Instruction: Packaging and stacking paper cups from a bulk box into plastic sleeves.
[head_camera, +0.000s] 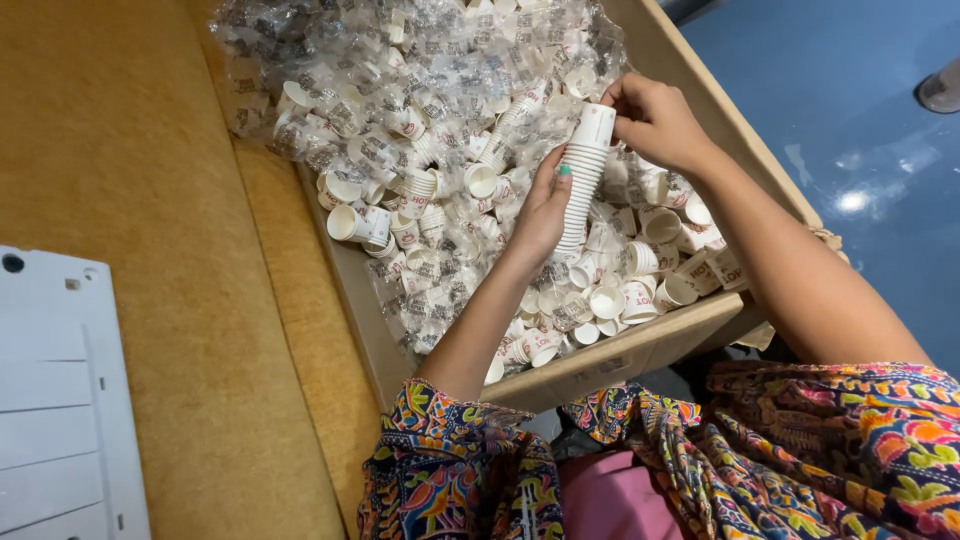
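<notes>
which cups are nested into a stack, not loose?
The tall column of white paper cups held between the left hand and right hand; the loose cups lie scattered singly in the cardboard box.

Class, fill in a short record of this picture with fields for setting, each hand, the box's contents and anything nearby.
Setting: cardboard box on a tan surface
Left hand: steadies the side of a stack of small paper cups
Right hand: grip on the top cup of the stack
Box contents: loose paper cups and clear plastic wrappers
Nearby: white plastic panel at left, blue floor at right
</notes>
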